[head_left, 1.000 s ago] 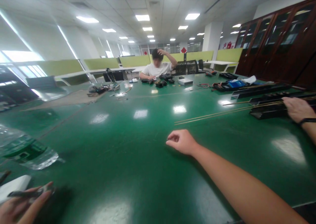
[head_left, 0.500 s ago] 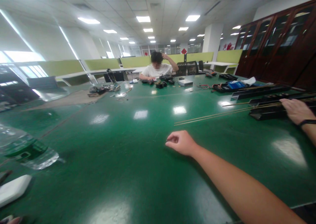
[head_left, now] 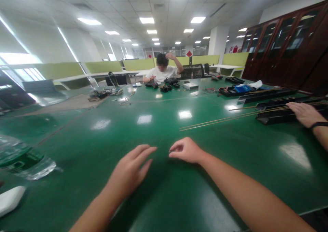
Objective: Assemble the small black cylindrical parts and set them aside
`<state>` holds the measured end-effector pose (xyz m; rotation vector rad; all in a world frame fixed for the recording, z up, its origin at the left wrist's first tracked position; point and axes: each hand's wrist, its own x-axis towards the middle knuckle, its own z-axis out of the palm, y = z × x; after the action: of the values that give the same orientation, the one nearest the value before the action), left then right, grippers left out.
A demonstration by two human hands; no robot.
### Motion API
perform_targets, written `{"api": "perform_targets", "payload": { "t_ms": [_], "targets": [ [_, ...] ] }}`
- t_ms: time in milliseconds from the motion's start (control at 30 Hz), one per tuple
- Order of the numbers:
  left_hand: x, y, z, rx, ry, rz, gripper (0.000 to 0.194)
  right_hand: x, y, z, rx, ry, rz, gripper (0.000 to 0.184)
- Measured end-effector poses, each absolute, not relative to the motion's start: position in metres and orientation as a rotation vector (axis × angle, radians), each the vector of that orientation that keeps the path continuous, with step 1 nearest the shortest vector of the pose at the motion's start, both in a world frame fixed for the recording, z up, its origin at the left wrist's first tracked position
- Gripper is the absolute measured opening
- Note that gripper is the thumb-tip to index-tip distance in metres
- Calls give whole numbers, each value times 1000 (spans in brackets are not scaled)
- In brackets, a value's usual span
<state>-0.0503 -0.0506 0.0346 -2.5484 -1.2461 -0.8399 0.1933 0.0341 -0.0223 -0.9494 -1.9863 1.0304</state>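
My right hand (head_left: 185, 150) is low over the green tabletop (head_left: 128, 133), its thumb and fingertips pinched together. A tiny dark thing shows at the fingertips, too small to name. To its left, my left hand (head_left: 133, 165) has its fingers stretched out and thumb apart, with nothing in it. A short gap separates the two hands. Beyond my right hand, two thin brass-coloured rods (head_left: 205, 124) stick out leftward over the table from a black channel-shaped piece (head_left: 268, 117).
At the right edge, another person's hand (head_left: 304, 113) rests on the black pieces. A clear bottle (head_left: 28, 158) and a white object (head_left: 11, 199) are at left. Across the table sits a person (head_left: 162, 71) among electronic parts (head_left: 166, 88). A tool tray (head_left: 230, 91) stands far right.
My left hand has come into view from the lower left, reaching toward my right hand. My right hand stays pinched in nearly the same place. The view has shifted slightly.
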Motion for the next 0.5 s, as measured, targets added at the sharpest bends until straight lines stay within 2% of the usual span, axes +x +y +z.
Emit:
{"api": "perform_targets", "payload": {
  "t_ms": [100, 233, 333, 400, 500],
  "targets": [
    [-2, -24, 21, -2729, -1047, -614, 34, 194, 36, -24, -885, -1990, 1097, 18],
    [20, -10, 8, -2757, -995, -651, 25, 195, 38, -25, -858, -1993, 1124, 16],
    [8, -14, 11, -2748, -1076, -718, 23, 195, 37, -24, -832, -1997, 1218, 23],
    [-12, -25, 20, -2685, -1182, -791, 23, 196, 36, -23, -832, -1997, 1252, 35],
    [-55, -52, 41, -2381, -1385, -929, 28, 197, 35, -21, -868, -2003, 1227, 44]
  ]
}}
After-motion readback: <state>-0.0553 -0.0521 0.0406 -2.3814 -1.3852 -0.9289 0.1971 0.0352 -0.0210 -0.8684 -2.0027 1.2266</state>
